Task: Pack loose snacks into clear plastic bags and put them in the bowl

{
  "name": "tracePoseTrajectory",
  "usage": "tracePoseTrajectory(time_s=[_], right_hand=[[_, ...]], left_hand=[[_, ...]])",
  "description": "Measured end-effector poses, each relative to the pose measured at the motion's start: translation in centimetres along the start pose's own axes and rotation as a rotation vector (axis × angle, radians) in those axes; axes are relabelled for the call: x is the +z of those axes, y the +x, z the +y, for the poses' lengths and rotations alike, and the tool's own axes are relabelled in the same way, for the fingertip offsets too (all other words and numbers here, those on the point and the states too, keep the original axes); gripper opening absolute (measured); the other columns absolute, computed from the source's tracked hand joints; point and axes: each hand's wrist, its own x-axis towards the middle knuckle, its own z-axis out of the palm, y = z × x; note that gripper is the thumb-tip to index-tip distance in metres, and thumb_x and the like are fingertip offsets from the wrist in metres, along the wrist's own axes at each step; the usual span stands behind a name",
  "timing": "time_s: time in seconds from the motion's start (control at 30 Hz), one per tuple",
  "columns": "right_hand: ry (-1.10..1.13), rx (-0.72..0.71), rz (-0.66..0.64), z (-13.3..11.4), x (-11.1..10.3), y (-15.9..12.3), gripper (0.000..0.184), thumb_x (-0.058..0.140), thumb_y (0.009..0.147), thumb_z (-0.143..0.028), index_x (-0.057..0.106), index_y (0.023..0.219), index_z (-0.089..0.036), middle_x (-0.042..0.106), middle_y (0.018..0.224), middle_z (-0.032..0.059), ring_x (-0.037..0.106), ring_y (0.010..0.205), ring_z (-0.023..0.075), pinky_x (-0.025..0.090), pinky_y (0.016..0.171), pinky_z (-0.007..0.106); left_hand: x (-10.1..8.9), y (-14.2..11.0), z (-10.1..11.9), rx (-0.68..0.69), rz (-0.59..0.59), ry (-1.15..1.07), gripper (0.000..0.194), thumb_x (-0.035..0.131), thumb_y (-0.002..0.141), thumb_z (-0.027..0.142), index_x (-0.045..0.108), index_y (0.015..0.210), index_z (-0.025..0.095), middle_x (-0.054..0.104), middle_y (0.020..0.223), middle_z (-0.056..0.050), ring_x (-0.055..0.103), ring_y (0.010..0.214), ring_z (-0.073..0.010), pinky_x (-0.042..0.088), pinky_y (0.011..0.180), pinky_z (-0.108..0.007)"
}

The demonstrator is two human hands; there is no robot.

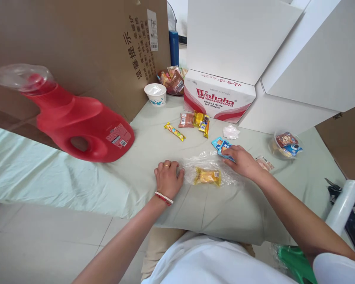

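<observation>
A clear plastic bag (189,162) lies flat on the covered table, with a yellow-wrapped snack (207,176) on or inside it; I cannot tell which. At the bag's left edge, my left hand (168,177) rests with curled fingers, its thumb and fingertips closed on the plastic. My right hand (243,159) reaches over the bag's right side, fingers closed on a blue snack packet (225,148). A second blue packet (216,142) lies partly under that one. Behind it sits a crumpled white wrapper (231,131).
A yellow snack stick (174,131), a brown packet (186,120) and yellow packets lie before the Wahaha carton (219,96). A red jug (88,126) stands left, near a paper cup (156,94). At right are a snack tub (273,148), a flat packet (264,163) and a plastic roll (343,207).
</observation>
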Motion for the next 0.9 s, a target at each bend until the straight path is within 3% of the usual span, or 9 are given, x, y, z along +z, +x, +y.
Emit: tracePoseTrajectory(time_s=[0.1, 0.23, 0.37, 0.43, 0.57, 0.67, 0.77, 0.83, 0.9], right_hand=[[-0.07, -0.225, -0.001, -1.1, 0.7, 3.8, 0.041, 0.062, 0.086, -0.018, 0.068, 0.127, -0.02, 0.061, 0.13, 0.0145, 0.048, 0.121, 0.0331, 0.042, 0.102, 0.045], [-0.053, -0.358, -0.149, -2.2, 2.9, 8.6, 0.053, 0.069, 0.08, -0.017, 0.067, 0.133, -0.021, 0.056, 0.141, 0.0132, 0.042, 0.127, 0.0344, 0.04, 0.104, 0.048], [0.022, -0.463, -0.252, -2.8, 4.1, 11.6, 0.026, 0.072, 0.08, -0.021, 0.078, 0.106, -0.019, 0.066, 0.125, 0.012, 0.047, 0.122, 0.0313, 0.037, 0.104, 0.046], [0.08, -0.462, -0.27, -3.0, 4.1, 12.4, 0.013, 0.069, 0.084, -0.021, 0.078, 0.092, -0.018, 0.071, 0.11, 0.011, 0.053, 0.113, 0.0275, 0.037, 0.102, 0.042], [0.171, -0.346, -0.357, -3.5, 3.4, 12.9, 0.016, 0.059, 0.092, -0.021, 0.073, 0.096, -0.015, 0.073, 0.094, 0.0068, 0.059, 0.087, 0.0184, 0.041, 0.086, 0.03], [0.172, -0.213, -0.367, -4.2, 2.7, 12.5, 0.022, 0.053, 0.098, -0.028, 0.07, 0.101, -0.014, 0.071, 0.088, 0.005, 0.058, 0.075, 0.0158, 0.039, 0.072, 0.026], [0.183, -0.147, -0.366, -4.5, 1.8, 11.6, 0.031, 0.06, 0.097, -0.042, 0.068, 0.112, -0.016, 0.072, 0.095, 0.0058, 0.062, 0.081, 0.017, 0.041, 0.073, 0.025], [0.204, -0.118, -0.398, -4.0, 1.3, 11.0, 0.048, 0.072, 0.088, -0.049, 0.065, 0.124, -0.019, 0.072, 0.102, 0.006, 0.065, 0.089, 0.0192, 0.044, 0.078, 0.026], [0.193, -0.088, -0.437, -3.2, 0.8, 10.3, 0.059, 0.08, 0.08, -0.045, 0.062, 0.131, -0.021, 0.072, 0.103, 0.0052, 0.066, 0.093, 0.0208, 0.045, 0.081, 0.026]], left_hand=[[0.3, -0.1, 0.0, -0.016, 0.043, -0.061, 0.038, 0.058, 0.088, 0.036, 0.063, 0.12, 0.018, 0.064, 0.12, -0.017, 0.054, 0.116, -0.0354, 0.042, 0.098, -0.051], [0.6, 0.0, -0.3, -0.005, 0.039, -0.111, 0.058, 0.058, 0.085, 0.036, 0.049, 0.139, 0.016, 0.057, 0.137, -0.019, 0.049, 0.133, -0.0352, 0.034, 0.115, -0.053], [0.8, 0.2, -0.3, -0.013, 0.029, -0.102, 0.072, 0.06, 0.084, 0.04, 0.039, 0.148, 0.014, 0.048, 0.149, -0.021, 0.033, 0.149, -0.0362, 0.022, 0.124, -0.054], [0.8, 0.3, -0.2, -0.007, 0.02, -0.099, 0.077, 0.063, 0.083, 0.042, 0.037, 0.149, 0.013, 0.047, 0.151, -0.021, 0.028, 0.152, -0.0367, 0.017, 0.125, -0.055], [1.0, 0.7, 0.1, -0.003, -0.001, -0.12, 0.087, 0.064, 0.082, 0.049, 0.031, 0.153, 0.01, 0.046, 0.153, -0.023, 0.027, 0.153, -0.0379, 0.013, 0.126, -0.057], [1.0, 1.3, 0.5, -0.012, 0.007, -0.204, 0.092, 0.065, 0.082, 0.051, 0.026, 0.155, 0.011, 0.055, 0.146, -0.02, 0.041, 0.145, -0.0361, 0.016, 0.124, -0.056], [0.9, 2.0, 0.9, -0.059, 0.0, -0.277, 0.095, 0.069, 0.08, 0.046, 0.025, 0.156, 0.009, 0.069, 0.121, -0.014, 0.056, 0.125, -0.0332, 0.028, 0.118, -0.052], [0.8, 2.4, 1.2, -0.093, -0.03, -0.291, 0.097, 0.07, 0.079, 0.044, 0.025, 0.156, 0.008, 0.072, 0.107, -0.012, 0.059, 0.117, -0.033, 0.033, 0.111, -0.05], [0.8, 2.6, 1.4, -0.12, -0.065, -0.287, 0.097, 0.071, 0.078, 0.042, 0.025, 0.157, 0.007, 0.073, 0.099, -0.01, 0.059, 0.112, -0.033, 0.035, 0.105, -0.048]])
